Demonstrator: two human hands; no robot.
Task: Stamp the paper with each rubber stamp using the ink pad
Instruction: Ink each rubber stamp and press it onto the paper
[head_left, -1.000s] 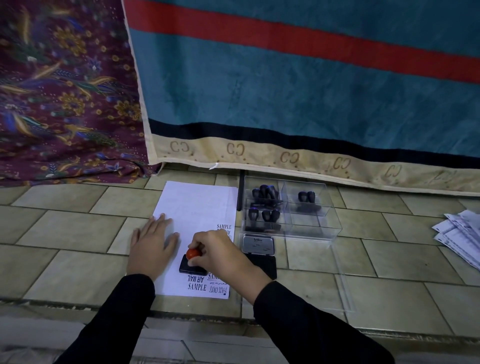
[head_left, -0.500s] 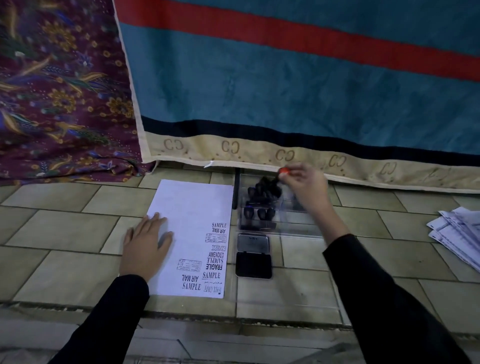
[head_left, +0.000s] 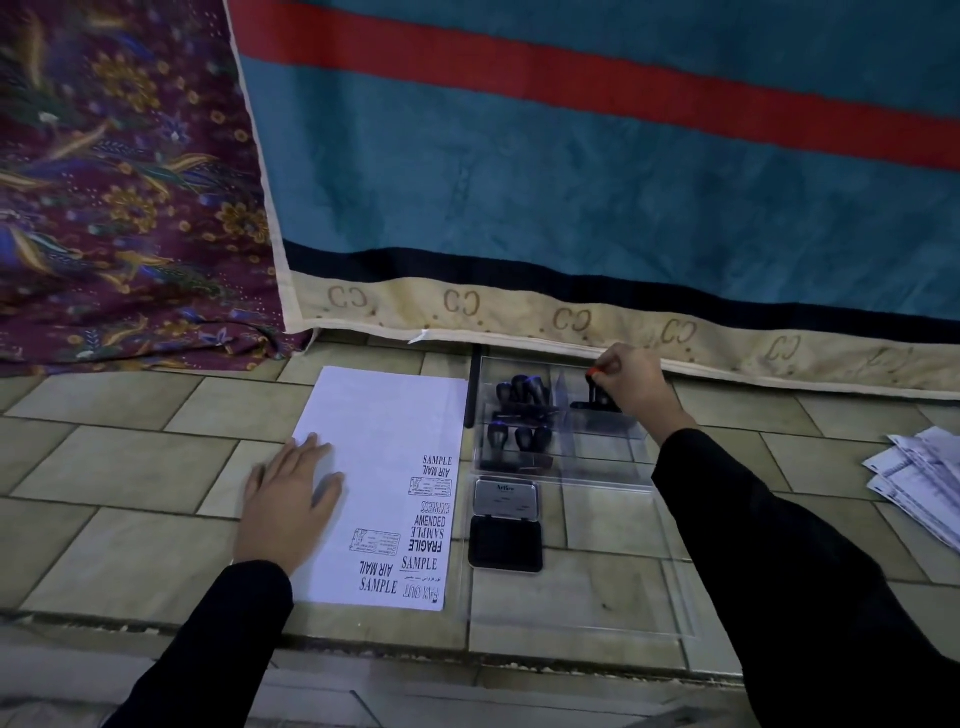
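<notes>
A white paper (head_left: 382, 441) lies on the tiled floor, with several black stamp prints along its right and near edges. My left hand (head_left: 288, 501) rests flat on its left side. Right of the paper sits the open ink pad (head_left: 505, 543), its silver lid (head_left: 506, 499) folded back. Beyond it stands a clear compartment tray (head_left: 597, 457) with several black rubber stamps (head_left: 519, 410) in its left compartments. My right hand (head_left: 631, 387) is over the tray's far right compartment, closed on a black stamp with a red-topped handle (head_left: 597, 400), whose base is down in that compartment.
A teal, red and beige blanket (head_left: 571, 208) hangs just behind the tray. A purple floral cloth (head_left: 119, 208) lies at the far left. A pile of printed papers (head_left: 919, 478) sits at the right edge. A clear tray lid (head_left: 623, 597) lies near the ink pad.
My right hand lifted the red-topped stamp off the paper, leaving a new boxed print, and carried it to the tray, then right into the far right compartment. My left hand stayed put.
</notes>
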